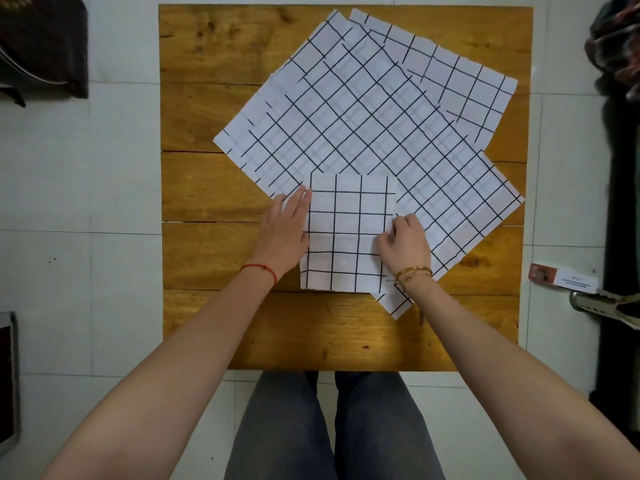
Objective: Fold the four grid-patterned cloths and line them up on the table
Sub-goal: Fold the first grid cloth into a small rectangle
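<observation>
1. White floor tiles surround your wooden plank desk (214,188), and your knees show below its near edge.
2. Your folded cloth (346,233) lies near the middle of the desk, a squarish packet with its edges square to the desk and its slightly longer side running away from you. It rests partly on the bare wood and partly on the near corner of the unfolded cloths.
3. Your left hand (287,233) lies flat, fingers straight and together, pressing along the packet's left edge. It grips nothing.
4. Your right hand (405,244) sits on the packet's right edge with the fingers curled. They seem to pinch or press the edge there, but the knuckles hide the contact, so you cannot be sure which.
5. The large unfolded cloth (363,126) spreads behind the packet, turned like a diamond, and another cloth (460,81) peeks out beneath it toward the far right corner.
6. The packet lies directly between your hands, so either can slide it. The left side of the desk shows more bare wood, and your left hand is nearer to it.
7. How many cloths make up the spread pile is hard to make out; only staggered edges at its far and left sides hint at layers.
</observation>
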Tool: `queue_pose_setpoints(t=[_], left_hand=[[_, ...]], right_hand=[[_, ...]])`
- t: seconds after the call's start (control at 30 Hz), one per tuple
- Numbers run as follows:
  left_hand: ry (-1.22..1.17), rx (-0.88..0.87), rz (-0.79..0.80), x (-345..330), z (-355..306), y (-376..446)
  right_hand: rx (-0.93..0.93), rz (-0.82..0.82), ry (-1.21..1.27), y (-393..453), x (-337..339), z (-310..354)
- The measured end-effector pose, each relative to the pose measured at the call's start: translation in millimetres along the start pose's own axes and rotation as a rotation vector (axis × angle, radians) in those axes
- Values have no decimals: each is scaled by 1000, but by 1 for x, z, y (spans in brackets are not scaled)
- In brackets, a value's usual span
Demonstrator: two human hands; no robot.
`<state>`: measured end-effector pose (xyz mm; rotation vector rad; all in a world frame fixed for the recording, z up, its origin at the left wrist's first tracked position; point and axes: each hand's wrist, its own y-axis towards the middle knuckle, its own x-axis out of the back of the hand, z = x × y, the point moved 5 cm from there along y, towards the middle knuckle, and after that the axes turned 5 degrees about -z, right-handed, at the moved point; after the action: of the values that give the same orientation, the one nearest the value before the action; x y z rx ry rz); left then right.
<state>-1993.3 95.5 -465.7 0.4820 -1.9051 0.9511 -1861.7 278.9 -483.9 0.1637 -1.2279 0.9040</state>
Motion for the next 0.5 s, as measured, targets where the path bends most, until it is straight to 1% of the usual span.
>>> queue_pose_setpoints(t=[0.13,0.17,0.27,0.33,0.4,0.5], left_hand=[[68,-9,76,-2,4,12],[85,-15,90,-2,5,14],[144,-52,113,-3,7,20],[168,-67,111,-3,8,22],[182,-70,108,-4,9,23],[180,-69,99,-7,10,25]], right_hand=[[91,-48,-89,2,2,5],[107,-84,-113,3,5,8],[164,-231,-83,7,18,24],[265,-265,-99,12,22,43],[408,-201,-136,18,16,66],[623,45,-283,21,-10,97]])
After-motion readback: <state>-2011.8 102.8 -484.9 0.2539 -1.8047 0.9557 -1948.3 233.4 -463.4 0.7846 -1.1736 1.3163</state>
